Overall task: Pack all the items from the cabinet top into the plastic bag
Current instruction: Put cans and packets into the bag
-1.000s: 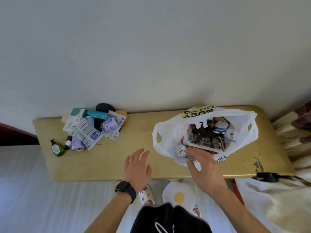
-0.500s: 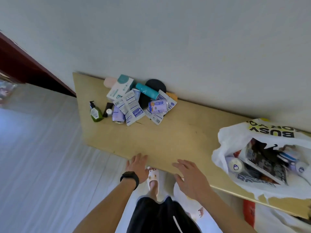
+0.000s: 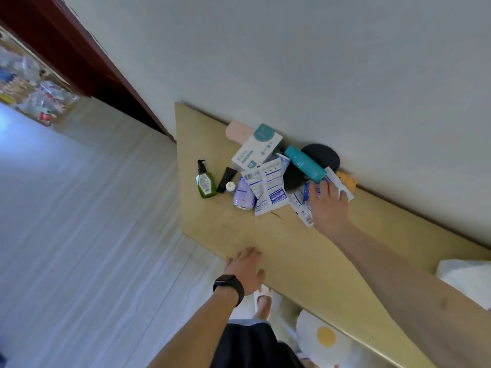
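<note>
Wooden cabinet top (image 3: 265, 235) ran along a pale wall. Item pile (image 3: 268, 187) sat at 12 o'clock. Right hand (image 3: 329, 208) lay on the sachets (image 3: 301, 205) at the pile's 3 o'clock side, fingers straight and gripping nothing. Teal bottle (image 3: 305, 164) lay just beyond. Left hand (image 3: 245, 269) rested relaxed on the near edge. Plastic bag (image 3: 467, 280) was at 4 o'clock, well apart.

Open front, crowded back
Bare surface (image 3: 239, 232) lies open between its near edge and the pile (image 3: 268, 187) (packed against the wall (image 3: 345, 75)); a green bottle (image 3: 205, 183) sits just left.
</note>
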### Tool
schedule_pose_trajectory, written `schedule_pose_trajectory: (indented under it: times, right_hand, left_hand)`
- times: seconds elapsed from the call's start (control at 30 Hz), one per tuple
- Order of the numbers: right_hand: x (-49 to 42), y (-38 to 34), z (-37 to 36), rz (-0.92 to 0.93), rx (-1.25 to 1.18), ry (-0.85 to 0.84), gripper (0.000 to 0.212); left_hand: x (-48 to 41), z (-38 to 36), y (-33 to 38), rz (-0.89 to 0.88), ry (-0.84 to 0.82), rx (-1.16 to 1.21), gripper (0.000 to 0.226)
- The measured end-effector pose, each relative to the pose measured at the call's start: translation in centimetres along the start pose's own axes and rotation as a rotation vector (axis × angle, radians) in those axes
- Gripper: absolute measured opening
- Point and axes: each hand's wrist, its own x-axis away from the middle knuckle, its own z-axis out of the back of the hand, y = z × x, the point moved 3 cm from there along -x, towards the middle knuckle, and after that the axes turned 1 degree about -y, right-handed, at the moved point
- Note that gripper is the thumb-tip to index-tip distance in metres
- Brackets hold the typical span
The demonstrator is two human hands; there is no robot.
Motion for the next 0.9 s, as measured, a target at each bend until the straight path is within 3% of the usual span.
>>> schedule_pose_trajectory:
  times: [0.17,0.3,0.37,0.5,0.63,0.73,0.83,0.9]
  right_hand:
    - [-0.7,-0.1,-2.2,-0.033,0.033,0.024,0.072]
    - [2.0,0.3,-2.3,-0.109,-0.124,0.034,0.080]
    - [4.5,0.9,-3.0,-0.249,-0.375,0.074,0.074]
    - [12.1,2.7,-4.1,-0.413,-1.179,0.176,0.061]
    - [20.7,3.3,-5.2,-0.604,-1.597,0.100,0.059]
    - [25.6,4.0,-6.6,-0.686,-1.870,0.077,0.056]
    - [29.2,4.9,-7.3,-0.721,-2.225,0.055,0.067]
    - [30.7,5.4,-7.1,-0.654,-2.419,0.015,0.075]
  left_hand:
    - [-1.9,5.5,1.4,-0.023,0.297,0.113,0.042]
    - [-4.8,12.0,4.2,-0.098,0.545,0.037,0.061]
    - [-6.5,14.5,5.1,-0.104,0.577,-0.140,0.076]
    - [-9.6,16.0,6.1,-0.053,0.527,-0.480,0.087]
    - [-10.2,15.3,7.2,0.010,0.599,-0.547,0.062]
    - [-9.1,14.5,8.7,-0.019,0.501,-0.443,0.036]
    - [-5.5,13.5,10.7,-0.237,0.586,-0.418,0.024]
    - [-1.5,12.3,12.0,-0.519,0.708,-0.416,0.032]
